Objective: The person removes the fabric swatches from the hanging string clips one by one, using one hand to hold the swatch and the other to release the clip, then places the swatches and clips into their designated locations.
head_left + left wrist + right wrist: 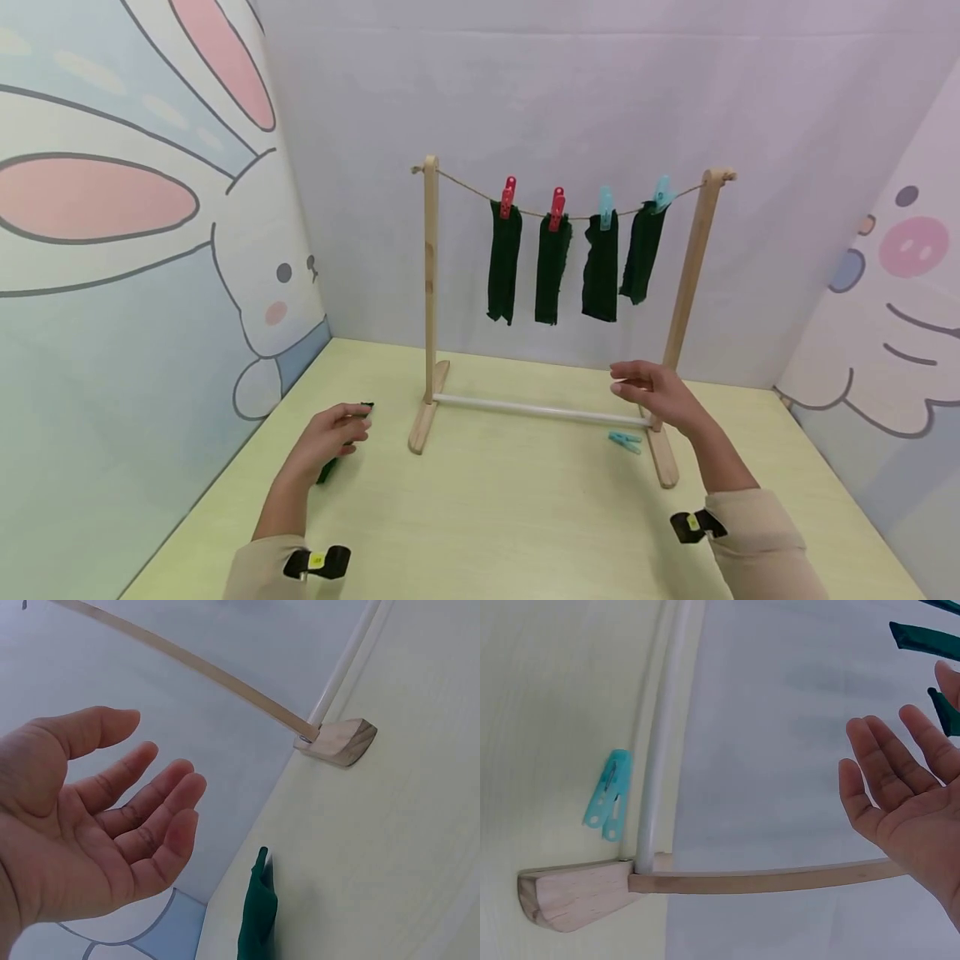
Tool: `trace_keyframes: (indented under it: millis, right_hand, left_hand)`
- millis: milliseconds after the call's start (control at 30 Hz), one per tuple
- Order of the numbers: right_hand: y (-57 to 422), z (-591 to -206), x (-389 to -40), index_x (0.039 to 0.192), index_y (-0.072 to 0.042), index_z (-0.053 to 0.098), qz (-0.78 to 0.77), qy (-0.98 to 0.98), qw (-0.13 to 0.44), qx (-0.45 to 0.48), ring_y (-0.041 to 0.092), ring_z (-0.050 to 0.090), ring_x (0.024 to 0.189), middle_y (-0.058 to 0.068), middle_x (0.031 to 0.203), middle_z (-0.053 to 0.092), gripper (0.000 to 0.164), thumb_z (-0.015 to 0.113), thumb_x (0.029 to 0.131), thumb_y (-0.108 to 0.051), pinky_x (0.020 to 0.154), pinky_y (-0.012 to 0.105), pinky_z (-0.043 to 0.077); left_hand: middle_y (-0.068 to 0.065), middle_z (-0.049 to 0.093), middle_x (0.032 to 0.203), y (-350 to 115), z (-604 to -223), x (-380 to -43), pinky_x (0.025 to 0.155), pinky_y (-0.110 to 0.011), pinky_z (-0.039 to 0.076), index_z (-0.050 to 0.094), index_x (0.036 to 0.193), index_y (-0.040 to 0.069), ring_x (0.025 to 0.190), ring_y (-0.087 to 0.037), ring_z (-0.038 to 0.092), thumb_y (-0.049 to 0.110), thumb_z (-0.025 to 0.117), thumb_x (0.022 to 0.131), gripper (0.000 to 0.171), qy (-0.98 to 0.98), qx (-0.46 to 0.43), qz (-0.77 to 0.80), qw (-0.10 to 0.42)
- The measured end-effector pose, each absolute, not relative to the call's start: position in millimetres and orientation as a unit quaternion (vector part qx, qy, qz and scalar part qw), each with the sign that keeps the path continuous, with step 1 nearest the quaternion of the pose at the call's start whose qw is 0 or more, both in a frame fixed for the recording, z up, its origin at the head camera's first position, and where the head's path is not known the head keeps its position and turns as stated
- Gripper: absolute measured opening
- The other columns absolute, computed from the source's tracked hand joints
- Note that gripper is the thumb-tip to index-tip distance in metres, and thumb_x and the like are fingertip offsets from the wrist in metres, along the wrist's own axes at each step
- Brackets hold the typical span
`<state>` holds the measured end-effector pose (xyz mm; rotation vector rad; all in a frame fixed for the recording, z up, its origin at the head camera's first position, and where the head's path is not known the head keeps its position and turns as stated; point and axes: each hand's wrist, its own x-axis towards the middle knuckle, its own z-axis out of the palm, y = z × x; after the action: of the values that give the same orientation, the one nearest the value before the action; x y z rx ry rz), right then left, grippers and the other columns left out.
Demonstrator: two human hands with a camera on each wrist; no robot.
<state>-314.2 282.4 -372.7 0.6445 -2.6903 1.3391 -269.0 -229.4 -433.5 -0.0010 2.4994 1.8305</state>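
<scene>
My left hand [322, 442] hovers at the left with loosely bent fingers and nothing in its grasp. Below it a dark green cloth strip [259, 911] lies on the table, partly hidden by the hand in the head view. My right hand [663, 400] is raised in front of the right post, fingers relaxed, palm bare in the right wrist view. On the table near that hand rests a loose light-blue clothespin [609, 795]. Several dark green cloth strips [552, 275] hang from a string [465, 182], held by two red clothespins [507, 198] and two light-blue clothespins [606, 208].
The string runs between a left wooden post [430, 283] and a right wooden post [693, 267], each on a wooden foot [423, 427]. A white bar [540, 409] joins them low down. Cartoon-printed walls [247, 292] border the pale yellow table [480, 517].
</scene>
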Motion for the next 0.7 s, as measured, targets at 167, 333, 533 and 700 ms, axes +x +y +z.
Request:
trace_keyframes:
  millis: [167, 333, 533, 700]
  right_hand:
    - [276, -363, -317, 0.122, 0.002, 0.056, 0.418, -0.879, 0.045, 0.224, 0.03, 0.059, 0.099, 0.017, 0.114, 0.06, 0.039, 0.061, 0.092, -0.023, 0.078, 0.025, 0.048]
    - [268, -353, -322, 0.121, 0.001, 0.057, 0.406, -0.882, 0.056, 0.233, 0.029, 0.06, 0.098, 0.015, 0.113, 0.061, 0.038, 0.062, 0.091, -0.023, 0.077, 0.026, 0.05]
    - [257, -339, -327, 0.12, 0.002, 0.057, 0.406, -0.876, 0.057, 0.255, 0.03, 0.059, 0.098, 0.018, 0.116, 0.059, 0.035, 0.062, 0.091, -0.017, 0.078, 0.03, 0.051]
    - [248, -330, -330, 0.121, 0.002, 0.057, 0.408, -0.875, 0.052, 0.255, 0.029, 0.059, 0.099, 0.017, 0.117, 0.058, 0.036, 0.063, 0.09, -0.016, 0.078, 0.032, 0.051]
  left_hand:
    - [-0.013, 0.058, 0.112, -219, -425, -273, 0.082, -0.043, 0.046, 0.05, 0.127, 0.0, 0.097, -0.026, 0.057, 0.02, 0.058, 0.093, 0.04, 0.8, 0.013, 0.599, 0.025]
    - [-0.014, 0.059, 0.111, -212, -418, -279, 0.083, -0.045, 0.046, 0.051, 0.125, 0.0, 0.097, -0.026, 0.057, 0.017, 0.059, 0.092, 0.038, 0.794, 0.027, 0.606, 0.02]
    - [-0.013, 0.06, 0.11, -200, -407, -287, 0.082, -0.043, 0.047, 0.052, 0.125, 0.001, 0.094, -0.025, 0.058, 0.014, 0.058, 0.092, 0.036, 0.795, 0.044, 0.604, 0.022]
    - [-0.012, 0.061, 0.108, -190, -395, -294, 0.081, -0.041, 0.047, 0.052, 0.124, 0.0, 0.094, -0.025, 0.058, 0.014, 0.059, 0.091, 0.036, 0.795, 0.069, 0.602, 0.028]
